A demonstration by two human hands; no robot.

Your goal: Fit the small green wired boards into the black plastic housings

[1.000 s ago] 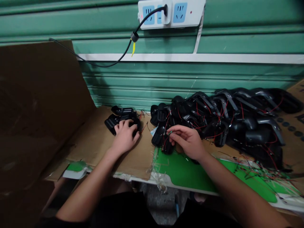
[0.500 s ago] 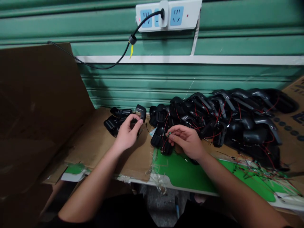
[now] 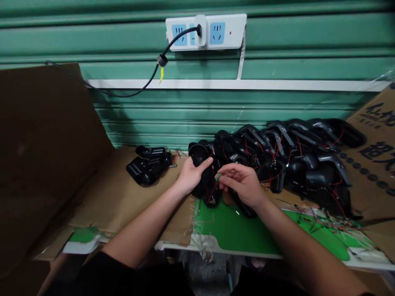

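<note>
My left hand (image 3: 191,174) is closed around a black plastic shell (image 3: 200,155), its thumb lying over the shell's near side. Between the thumb and fingers of my right hand (image 3: 242,183) is a small green circuit board (image 3: 217,176) with a thin wire on it. The two hands are close together, the board just right of the shell. Behind and to the right lies a long heap of black plastic housings (image 3: 316,176) with red wires. A smaller group of black housings (image 3: 148,166) rests on the cardboard to the left.
Loose wires with small boards (image 3: 324,224) lie on the green mat (image 3: 247,230) at right. A cardboard panel (image 3: 46,164) stands at left, a printed box (image 3: 376,152) at right. A power strip (image 3: 228,35) hangs on the green shutter, its black cable (image 3: 151,78) drooping left.
My left hand has moved right, from near the left group to beside my right hand, and carries the black shell. My right hand still pinches the green board. The view has shifted slightly.
</note>
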